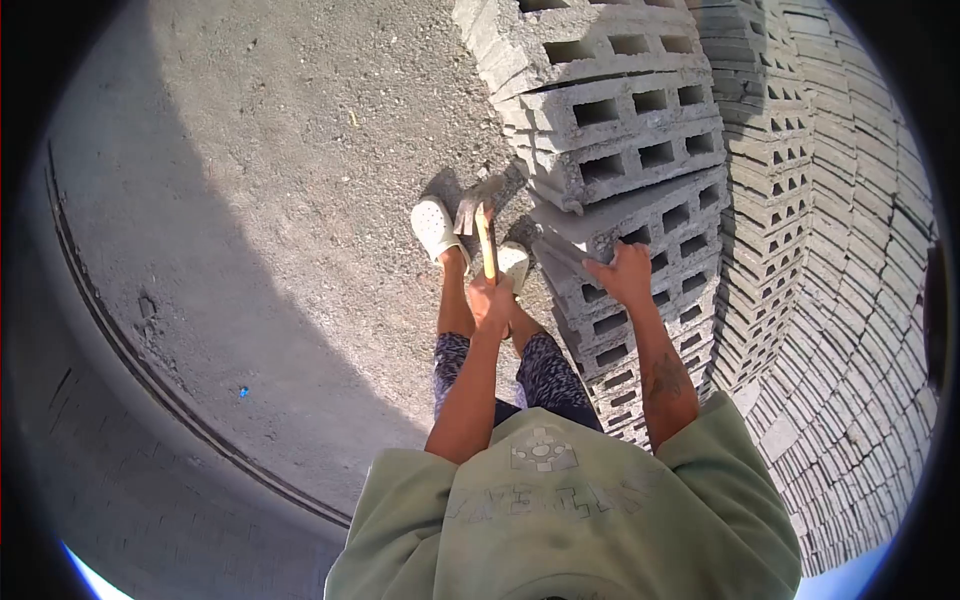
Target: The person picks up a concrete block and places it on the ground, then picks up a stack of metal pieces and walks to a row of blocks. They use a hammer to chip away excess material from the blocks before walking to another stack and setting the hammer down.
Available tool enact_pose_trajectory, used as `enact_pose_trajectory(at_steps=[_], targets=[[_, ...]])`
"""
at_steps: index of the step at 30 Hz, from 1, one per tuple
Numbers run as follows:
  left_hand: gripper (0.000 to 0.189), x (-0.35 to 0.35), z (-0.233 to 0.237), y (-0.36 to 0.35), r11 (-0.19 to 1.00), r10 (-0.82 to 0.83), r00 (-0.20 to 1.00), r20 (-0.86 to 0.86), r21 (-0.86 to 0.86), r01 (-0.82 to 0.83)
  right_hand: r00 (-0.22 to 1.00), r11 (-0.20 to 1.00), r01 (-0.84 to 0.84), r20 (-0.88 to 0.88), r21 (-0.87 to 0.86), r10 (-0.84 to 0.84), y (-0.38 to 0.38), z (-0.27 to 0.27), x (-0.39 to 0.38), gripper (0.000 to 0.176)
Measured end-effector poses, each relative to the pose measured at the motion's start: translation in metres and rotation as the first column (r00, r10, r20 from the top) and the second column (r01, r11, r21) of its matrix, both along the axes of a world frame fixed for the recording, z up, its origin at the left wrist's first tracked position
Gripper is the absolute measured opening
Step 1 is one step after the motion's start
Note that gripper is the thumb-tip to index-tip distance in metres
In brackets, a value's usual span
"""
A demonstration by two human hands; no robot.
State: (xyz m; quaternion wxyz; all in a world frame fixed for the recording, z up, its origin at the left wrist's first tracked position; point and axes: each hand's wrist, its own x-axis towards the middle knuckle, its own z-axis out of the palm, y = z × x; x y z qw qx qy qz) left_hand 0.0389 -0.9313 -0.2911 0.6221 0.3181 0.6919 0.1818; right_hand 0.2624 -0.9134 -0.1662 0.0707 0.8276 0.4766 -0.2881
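My left hand (491, 303) is wrapped round the wooden handle of a tool (487, 245), whose broad grey head lies beside my white clogs. Further right, my right hand (625, 272) touches a grey hollow concrete block (590, 228) in the stack, with its fingers bent at the edge of one of the holes. That block sits slightly tilted among the others. The fingertips of my right hand are partly hidden in the hole.
Tall stacks of hollow blocks (648, 130) rise along the right, with more rows (850, 200) behind them. Rough gravelly ground (300, 200) spreads to the left, partly in shadow. A small blue scrap (244, 392) lies there. My clogs (434, 226) stand close to the stack.
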Motion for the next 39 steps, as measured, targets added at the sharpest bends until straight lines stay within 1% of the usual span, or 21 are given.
enact_pose_trajectory(at_steps=[1,2,4,7,8,10,11,12,15,16,18,19,22,26,29,31,34,35,36,38,39], targets=[[0.012,0.011,-0.018,-0.003,0.959,-0.277,0.955,-0.109,-0.097,0.267,1.0,0.999,-0.02,0.018,0.028,0.019,-0.002,-0.001,-0.001,0.044],[0.02,0.017,-0.028,0.0,0.838,-0.539,0.822,-0.184,-0.212,0.502,0.999,0.997,-0.039,0.036,0.059,0.037,-0.004,-0.003,-0.003,0.044],[0.029,0.009,-0.039,0.013,0.829,-0.551,0.823,-0.138,-0.205,0.52,0.995,0.995,-0.08,0.058,0.063,0.077,-0.001,-0.001,0.007,0.045],[0.029,-0.012,0.01,0.036,0.786,-0.594,0.796,-0.115,-0.294,0.544,0.995,0.994,-0.095,0.028,-0.047,0.096,0.003,0.006,-0.006,0.044],[0.028,-0.017,0.024,0.036,0.861,-0.471,0.869,-0.151,-0.294,0.416,0.994,0.995,-0.099,0.035,-0.032,0.1,0.006,0.005,-0.006,0.044],[0.024,-0.029,0.046,0.038,0.933,-0.23,0.966,-0.12,-0.309,0.184,0.924,0.969,0.23,-0.331,0.086,-0.19,0.007,0.005,-0.009,0.045],[0.022,-0.038,0.05,0.036,0.936,-0.111,0.992,-0.061,-0.341,0.083,0.94,0.973,0.228,-0.267,0.036,-0.211,0.021,0.024,-0.015,0.048],[0.017,-0.044,0.052,0.035,0.932,-0.134,0.986,-0.098,-0.351,0.092,0.944,0.973,0.224,-0.263,0.06,-0.201,0.032,0.026,-0.017,0.048],[0.012,-0.052,0.074,0.04,0.962,-0.106,0.99,-0.091,-0.263,0.079,0.991,0.922,-0.015,0.129,0.386,-0.038,0.055,0.009,-0.025,0.062],[0.01,-0.055,0.077,0.04,0.978,-0.086,0.994,-0.068,-0.196,0.071,0.99,0.916,-0.009,0.13,0.402,-0.047,0.065,-0.009,-0.025,0.062],[0.009,-0.053,0.096,0.052,0.972,-0.048,0.999,0.018,-0.23,0.05,0.956,0.92,-0.12,0.293,0.374,0.006,0.091,-0.038,-0.026,0.067],[0.009,-0.052,0.101,0.056,0.983,-0.11,0.994,-0.028,-0.15,0.104,0.992,0.999,0.034,0.125,0.013,-0.035,0.109,-0.032,-0.026,0.065],[0.008,-0.05,0.108,0.062,0.982,-0.167,0.984,-0.062,-0.096,0.161,0.989,0.991,0.06,0.141,-0.116,-0.044,0.121,-0.05,-0.018,0.059],[0.006,-0.045,0.096,0.062,0.987,-0.123,0.992,-0.012,-0.108,0.121,0.973,0.999,0.039,0.225,0.022,-0.043,0.106,-0.061,-0.016,0.05],[0.006,-0.042,0.085,0.062,0.987,-0.067,0.998,-0.002,-0.148,0.066,0.99,0.997,0.007,0.14,0.071,-0.017,0.085,-0.042,-0.002,0.051],[0.005,-0.05,0.06,0.052,0.964,-0.174,0.985,-0.019,0.199,0.174,0.997,0.985,-0.02,0.083,0.174,0.006,0.076,-0.035,0.003,0.055],[0.006,-0.038,0.142,0.118,0.967,-0.004,0.989,-0.147,0.251,0.041,0.999,1.0,0.018,0.051,-0.003,-0.018,0.088,-0.017,0.0,0.049],[0.002,-0.038,0.134,0.124,0.955,0.251,0.934,0.256,0.092,-0.282,0.997,0.996,-0.013,0.076,0.083,0.006,0.085,-0.023,0.0,0.05],[0.004,-0.029,0.124,0.128,0.884,0.395,0.793,0.464,0.041,-0.465,0.997,0.997,-0.02,0.072,0.072,0.014,0.082,-0.03,0.002,0.05],[0.009,-0.004,0.091,0.138,0.888,0.356,0.865,0.354,0.16,-0.431,0.997,0.996,-0.042,0.069,0.079,0.037,0.083,-0.023,0.003,0.051],[0.008,0.009,0.056,0.13,0.976,0.17,0.975,0.146,0.111,-0.186,0.997,0.996,-0.044,0.065,0.079,0.039,0.081,-0.025,0.004,0.051]])
